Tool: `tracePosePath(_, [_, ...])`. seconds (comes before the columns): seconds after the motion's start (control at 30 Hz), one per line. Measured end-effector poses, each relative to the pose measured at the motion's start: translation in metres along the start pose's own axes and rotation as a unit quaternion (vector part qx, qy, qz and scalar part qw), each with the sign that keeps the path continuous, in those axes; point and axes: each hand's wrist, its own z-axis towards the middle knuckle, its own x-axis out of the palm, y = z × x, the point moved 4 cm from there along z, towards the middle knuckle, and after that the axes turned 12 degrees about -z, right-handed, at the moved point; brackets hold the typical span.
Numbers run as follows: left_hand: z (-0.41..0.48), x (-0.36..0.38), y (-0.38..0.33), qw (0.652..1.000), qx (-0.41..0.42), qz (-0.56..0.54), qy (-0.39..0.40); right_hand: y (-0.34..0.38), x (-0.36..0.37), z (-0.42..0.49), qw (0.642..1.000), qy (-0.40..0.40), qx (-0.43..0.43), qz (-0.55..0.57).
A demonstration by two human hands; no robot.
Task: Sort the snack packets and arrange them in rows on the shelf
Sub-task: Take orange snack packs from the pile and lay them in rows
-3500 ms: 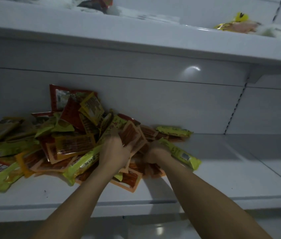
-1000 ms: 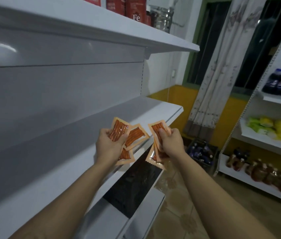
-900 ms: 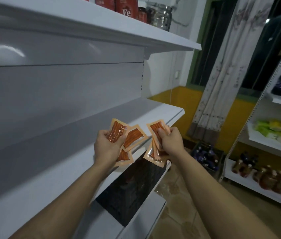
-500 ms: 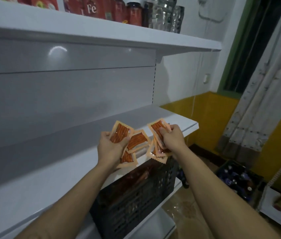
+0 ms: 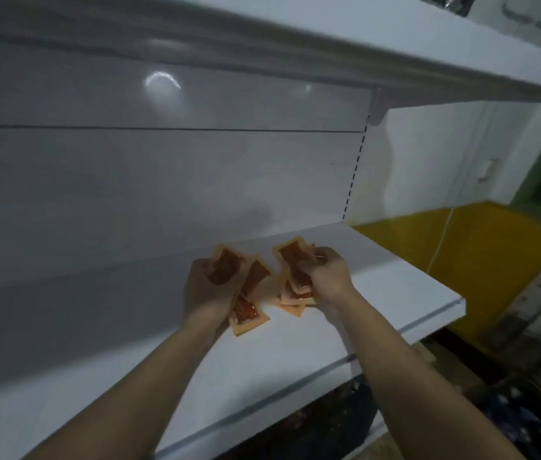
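My left hand [image 5: 206, 290] grips a fan of orange snack packets [image 5: 249, 310], each with a clear window showing reddish sticks. My right hand [image 5: 327, 273] holds a second bunch of the same orange packets [image 5: 292, 260]. Both hands hover low over the white shelf [image 5: 395, 293], close to its right end; the lowest packets look near the shelf surface, but I cannot tell whether they touch it. The picture is blurred by motion.
The grey back panel [image 5: 162, 180] rises behind the shelf and another white shelf [image 5: 395, 54] hangs overhead. Beyond the right end are a white and yellow wall [image 5: 481, 247]. A dark crate [image 5: 322, 423] sits below the shelf edge.
I have turned from the room to face the shelf, and both hands have come in over its surface with the packets still held. The packet pile seen earlier is out of view.
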Motion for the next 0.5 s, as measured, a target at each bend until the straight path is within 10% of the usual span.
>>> tracePosePath(0.5, [0.048, -0.001, 0.006, 0.944, 0.06, 0.286, -0.157, 0.018, 0.087, 0.114, 0.942, 0.164, -0.191, -0.221])
